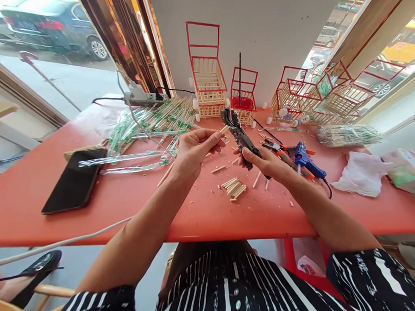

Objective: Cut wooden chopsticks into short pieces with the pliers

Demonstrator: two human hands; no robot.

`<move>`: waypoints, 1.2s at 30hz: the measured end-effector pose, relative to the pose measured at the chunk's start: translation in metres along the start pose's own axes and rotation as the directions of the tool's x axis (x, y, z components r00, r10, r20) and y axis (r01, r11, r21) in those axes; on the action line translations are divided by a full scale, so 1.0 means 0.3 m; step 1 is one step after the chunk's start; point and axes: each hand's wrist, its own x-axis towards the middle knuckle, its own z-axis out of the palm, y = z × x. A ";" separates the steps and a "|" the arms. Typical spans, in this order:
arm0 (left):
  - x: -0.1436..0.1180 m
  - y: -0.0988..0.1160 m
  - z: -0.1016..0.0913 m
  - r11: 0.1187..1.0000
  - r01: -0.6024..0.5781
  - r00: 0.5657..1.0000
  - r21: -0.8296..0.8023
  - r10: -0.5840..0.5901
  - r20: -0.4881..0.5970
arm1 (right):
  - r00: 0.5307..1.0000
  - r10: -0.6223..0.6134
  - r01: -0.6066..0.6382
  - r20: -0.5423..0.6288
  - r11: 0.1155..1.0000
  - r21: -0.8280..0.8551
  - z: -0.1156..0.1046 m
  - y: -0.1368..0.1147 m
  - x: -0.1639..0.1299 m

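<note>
Phone [73,181] left on table [197,216]; glue gun [307,162] right; baskets [208,81] behind.

Left arm: we stretch it bare from the striped sleeve, forward and inward over the table edge.
Left hand [193,149]: we hold it raised, palm turned inward, fingers curled, thumb and forefinger pinched together at the tips.
Right arm: bare as well, we angle it in from the right, wrist bent slightly up.
Right hand [267,164]: we keep it wrapped tight in a fist-like grip, thumb lying on top, just beside our left hand.
</note>
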 end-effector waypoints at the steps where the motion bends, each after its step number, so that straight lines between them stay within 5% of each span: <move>1: 0.001 -0.001 -0.001 1.000 -0.004 1.000 -0.005 0.004 -0.007 | 1.000 -0.003 0.003 0.006 1.000 -0.010 0.000 0.002 -0.001; 17: -0.001 -0.022 0.007 0.974 -0.129 0.986 0.186 0.145 -0.076 | 0.999 -0.019 0.024 0.037 0.990 -0.139 0.009 -0.016 -0.006; 36: -0.002 -0.021 0.012 0.960 -0.143 0.982 0.242 0.169 -0.089 | 1.000 0.004 -0.005 -0.009 0.994 -0.110 0.030 -0.024 -0.002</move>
